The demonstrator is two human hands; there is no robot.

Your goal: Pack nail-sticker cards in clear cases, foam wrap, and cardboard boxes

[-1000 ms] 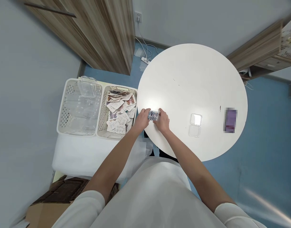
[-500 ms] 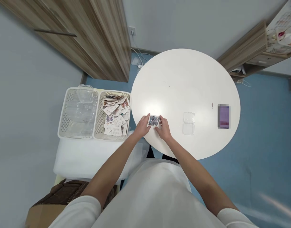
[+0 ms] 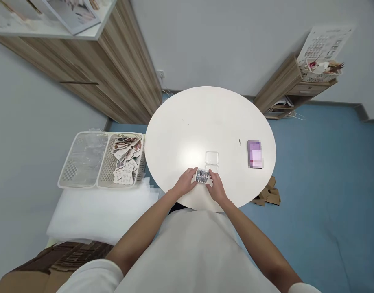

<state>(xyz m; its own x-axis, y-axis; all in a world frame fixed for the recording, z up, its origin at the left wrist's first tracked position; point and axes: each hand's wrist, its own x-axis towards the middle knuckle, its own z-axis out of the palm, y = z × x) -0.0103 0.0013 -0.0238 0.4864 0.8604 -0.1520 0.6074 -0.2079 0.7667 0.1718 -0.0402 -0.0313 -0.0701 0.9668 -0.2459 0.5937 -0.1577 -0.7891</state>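
Note:
My left hand (image 3: 186, 182) and my right hand (image 3: 217, 188) pinch a small card of dark, glossy press-on nails (image 3: 202, 176) by its left and right ends. It is held over the near part of the white round table (image 3: 174, 150). Just beyond the card lies an open clear plastic case (image 3: 212, 157), its two halves side by side. The card and my fingers partly cover the nearer half.
Left of the table, one white basket (image 3: 103, 171) holds many printed cards, and another (image 3: 64, 169) holds clear plastic cases. White foam sheets (image 3: 98, 207) lie in front of them. A purple box (image 3: 254, 154), partly pixelated, sits at the table's right. Cardboard pieces (image 3: 270, 193) lie on the floor.
Both hands have carried the card of press-on nails rightward over the table, up to the open clear case. The head view has shifted too, showing more of the cabinet and wall.

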